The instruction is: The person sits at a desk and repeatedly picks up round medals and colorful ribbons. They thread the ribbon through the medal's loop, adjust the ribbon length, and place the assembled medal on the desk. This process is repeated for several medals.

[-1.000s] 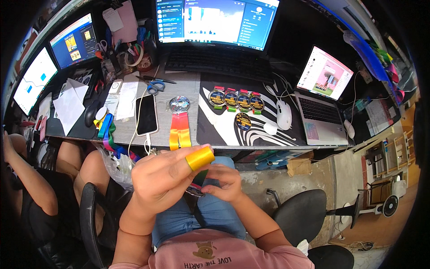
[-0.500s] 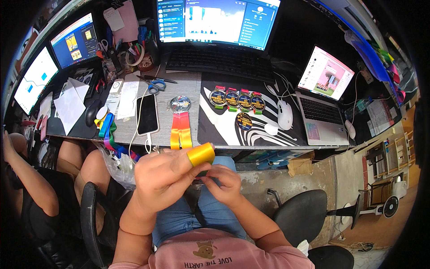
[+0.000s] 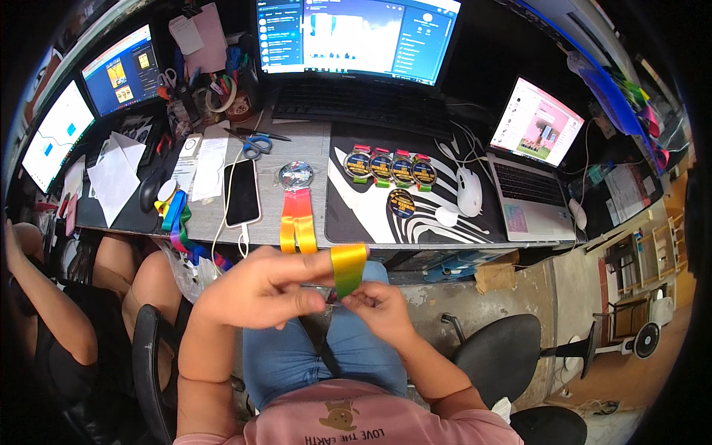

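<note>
A medal ribbon, yellow turning to green, is looped over the outstretched index finger of my left hand. The thumb of that hand points toward my right hand, which pinches the ribbon's lower end. Something small and shiny between the hands is too hidden to make out. On the desk just beyond lies a silver medal, whose red-to-yellow ribbon runs down to the desk edge and behind my left hand. Whether the two ribbon parts join is hidden.
Several dark round medals sit in a row on the zebra-patterned mat, with a round disc in front. A phone, blue scissors, a white mouse and a laptop are nearby. Another person sits at left.
My left hand has shifted slightly left and its thumb has come away from the ribbon. More of the ribbon's green part now hangs down. My right hand has moved a little right and down.
</note>
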Available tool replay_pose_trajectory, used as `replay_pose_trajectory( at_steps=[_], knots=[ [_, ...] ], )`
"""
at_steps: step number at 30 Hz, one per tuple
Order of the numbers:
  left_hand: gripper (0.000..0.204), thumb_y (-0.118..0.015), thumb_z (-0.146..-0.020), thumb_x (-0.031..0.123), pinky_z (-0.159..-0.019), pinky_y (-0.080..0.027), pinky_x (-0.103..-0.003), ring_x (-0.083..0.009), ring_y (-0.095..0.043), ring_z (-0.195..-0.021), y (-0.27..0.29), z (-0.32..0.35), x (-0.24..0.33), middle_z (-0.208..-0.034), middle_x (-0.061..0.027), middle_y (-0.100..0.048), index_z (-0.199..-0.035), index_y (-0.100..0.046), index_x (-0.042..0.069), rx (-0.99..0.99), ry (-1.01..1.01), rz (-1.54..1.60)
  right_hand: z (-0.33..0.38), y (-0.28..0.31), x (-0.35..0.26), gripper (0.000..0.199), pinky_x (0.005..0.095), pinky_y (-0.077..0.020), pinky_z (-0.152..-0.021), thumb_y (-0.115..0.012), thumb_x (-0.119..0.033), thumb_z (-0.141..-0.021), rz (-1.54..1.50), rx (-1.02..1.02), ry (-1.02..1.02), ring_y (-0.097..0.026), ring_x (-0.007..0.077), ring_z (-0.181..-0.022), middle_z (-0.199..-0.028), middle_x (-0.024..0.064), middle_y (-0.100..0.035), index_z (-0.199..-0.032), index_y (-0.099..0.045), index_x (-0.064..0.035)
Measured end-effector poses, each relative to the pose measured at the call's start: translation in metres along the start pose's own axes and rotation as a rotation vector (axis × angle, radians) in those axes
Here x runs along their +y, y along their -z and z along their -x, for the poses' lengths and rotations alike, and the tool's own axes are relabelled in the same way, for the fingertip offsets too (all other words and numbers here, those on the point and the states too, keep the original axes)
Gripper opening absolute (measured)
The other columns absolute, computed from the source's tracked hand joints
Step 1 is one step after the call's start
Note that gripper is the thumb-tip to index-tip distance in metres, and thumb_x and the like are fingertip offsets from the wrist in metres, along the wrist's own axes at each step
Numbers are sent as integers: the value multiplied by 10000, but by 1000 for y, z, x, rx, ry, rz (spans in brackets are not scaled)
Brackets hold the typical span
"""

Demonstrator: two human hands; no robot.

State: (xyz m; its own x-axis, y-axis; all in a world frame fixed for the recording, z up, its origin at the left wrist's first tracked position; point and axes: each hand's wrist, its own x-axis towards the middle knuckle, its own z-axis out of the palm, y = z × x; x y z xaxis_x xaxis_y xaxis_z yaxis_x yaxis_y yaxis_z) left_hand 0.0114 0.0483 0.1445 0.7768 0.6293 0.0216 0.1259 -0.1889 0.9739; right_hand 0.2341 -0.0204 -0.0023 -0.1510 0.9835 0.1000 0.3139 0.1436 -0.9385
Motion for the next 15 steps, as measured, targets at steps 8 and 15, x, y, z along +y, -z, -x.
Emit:
replay_pose_trajectory(
  at_steps=[8,15],
  knots=[
    [551,-656,-924,179,-448,-431,-238,-70,-572,-487,-10,14,-23,-996,-88,-726,-1419,-448,55,-415,64,130,11,7,7,206,271,-565,-748,-641,-110,-920,-1127,-286,-762,-678,156,-908,-1069,94,-679,-1096,-629,-4],
    [548,-570,-986,251,-440,-445,-225,-79,-553,-449,-26,29,-62,-948,-106,-711,-1462,-381,59,-452,254,424,-3,34,-47,121,289,-572,-712,-630,-62,-865,48,-16,346,-691,213,-830,-1009,134,-689,-965,-675,-11]
  ],
)
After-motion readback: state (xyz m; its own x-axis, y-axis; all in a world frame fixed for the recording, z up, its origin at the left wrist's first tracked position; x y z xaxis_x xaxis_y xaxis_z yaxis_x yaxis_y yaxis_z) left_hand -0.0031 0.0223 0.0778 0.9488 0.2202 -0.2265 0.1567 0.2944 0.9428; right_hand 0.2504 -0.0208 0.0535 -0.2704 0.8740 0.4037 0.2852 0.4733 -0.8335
